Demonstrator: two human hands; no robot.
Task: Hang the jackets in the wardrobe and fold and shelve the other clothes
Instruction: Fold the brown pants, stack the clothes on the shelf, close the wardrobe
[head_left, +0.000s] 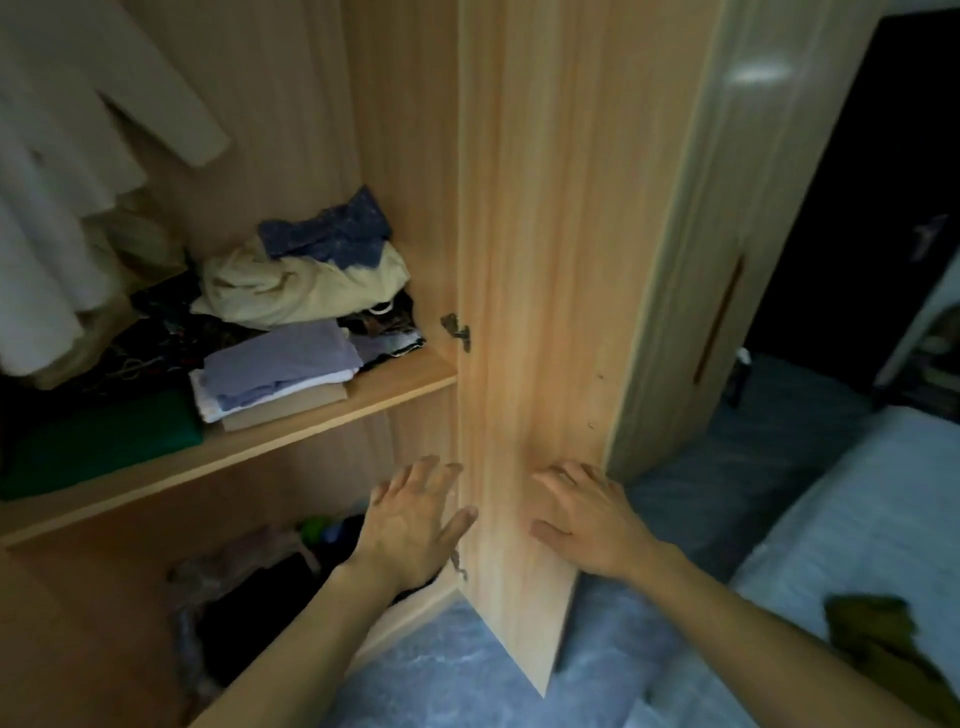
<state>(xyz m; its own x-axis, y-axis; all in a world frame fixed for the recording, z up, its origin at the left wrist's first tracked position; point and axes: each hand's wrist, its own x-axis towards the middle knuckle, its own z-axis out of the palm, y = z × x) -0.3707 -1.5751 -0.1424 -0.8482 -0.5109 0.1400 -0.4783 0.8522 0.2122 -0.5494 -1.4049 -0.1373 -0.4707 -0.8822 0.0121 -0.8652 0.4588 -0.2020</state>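
**Wardrobe sorting: stock on shelf, one garment outstanding**

While both hands were spread at the open wardrobe door (524, 312), neither carried any clothing.

- Left hand (415, 512): fingers straight and apart, empty, held in front of the lower compartment just beside the door's hinged edge; contact with the wood could not be told.
- Right hand (587, 514): fingers straight and apart, empty, lying flat against the inner face of the door near its bottom.
- Hanging section: pale jackets (57, 171) hung at upper left, sleeves drooping over the shelf; the rail and hangers were out of view.
- Shelf (332, 410): a folded lilac garment (280, 366) on a tan one at the front, a folded green item (98, 441) to its left, and behind them a looser heap of cream fabric (301, 286) topped by a blue patterned piece (332, 228).
- Lower compartment: dark, unsorted-looking clothing (260, 587), details too dim to name.
- Bed (857, 519): one olive-green garment (878, 634) lay crumpled at lower right, well apart from the wardrobe.

Judged state: hanging appeared done and most folding shelved. The olive-green garment remained to be dealt with, and the loose heap possibly to be refolded.
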